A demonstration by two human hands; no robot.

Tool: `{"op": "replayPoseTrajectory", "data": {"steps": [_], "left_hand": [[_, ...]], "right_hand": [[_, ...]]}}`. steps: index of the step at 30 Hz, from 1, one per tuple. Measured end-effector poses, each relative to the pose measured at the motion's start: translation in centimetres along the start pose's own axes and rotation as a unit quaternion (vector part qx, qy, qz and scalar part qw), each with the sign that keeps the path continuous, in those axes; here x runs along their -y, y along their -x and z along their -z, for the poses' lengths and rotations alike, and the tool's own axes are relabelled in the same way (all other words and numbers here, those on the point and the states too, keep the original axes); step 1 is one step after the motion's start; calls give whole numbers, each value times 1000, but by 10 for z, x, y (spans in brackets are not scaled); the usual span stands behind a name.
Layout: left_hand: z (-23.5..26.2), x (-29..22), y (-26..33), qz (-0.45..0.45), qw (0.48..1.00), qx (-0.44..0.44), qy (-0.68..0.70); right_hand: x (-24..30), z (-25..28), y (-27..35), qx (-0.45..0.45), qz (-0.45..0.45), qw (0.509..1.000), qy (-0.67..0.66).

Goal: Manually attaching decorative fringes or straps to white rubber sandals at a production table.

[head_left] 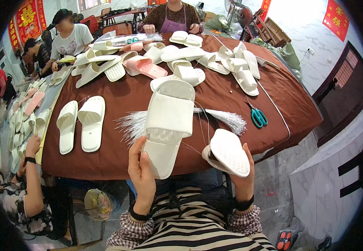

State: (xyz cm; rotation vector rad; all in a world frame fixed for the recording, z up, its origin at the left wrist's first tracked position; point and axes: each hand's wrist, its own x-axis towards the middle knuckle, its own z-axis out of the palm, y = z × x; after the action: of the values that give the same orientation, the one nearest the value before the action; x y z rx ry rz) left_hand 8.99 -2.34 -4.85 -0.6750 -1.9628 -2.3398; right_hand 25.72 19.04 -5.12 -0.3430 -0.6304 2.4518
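White slipper [169,119]: from my remote post I have the fingers of the left hand [143,173] clamped on its near left edge, long axis pointing away, leaning right. My right hand [243,178] grips a second slipper [231,152] by its outer side, tilted, right of the first. Beyond, white strands [231,122] lie crosswise on brown cloth [123,94].
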Motion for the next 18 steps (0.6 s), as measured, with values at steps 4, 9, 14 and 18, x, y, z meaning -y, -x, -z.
{"op": "replayPoseTrajectory", "data": {"steps": [4,9,14,18], "left_hand": [[0,2,-1,-41,997,7,-67],[-4,6,3,-22,997,33,-72],[-8,11,1,10,999,37,-1],[-12,12,-1,43,997,20,58]], "right_hand": [[3,-19,5,162,-132,905,-372],[-19,-55,11,115,-124,874,-456],[-30,-79,-13,155,-54,948,-271],[-41,-91,-11,180,-13,968,176]]}}
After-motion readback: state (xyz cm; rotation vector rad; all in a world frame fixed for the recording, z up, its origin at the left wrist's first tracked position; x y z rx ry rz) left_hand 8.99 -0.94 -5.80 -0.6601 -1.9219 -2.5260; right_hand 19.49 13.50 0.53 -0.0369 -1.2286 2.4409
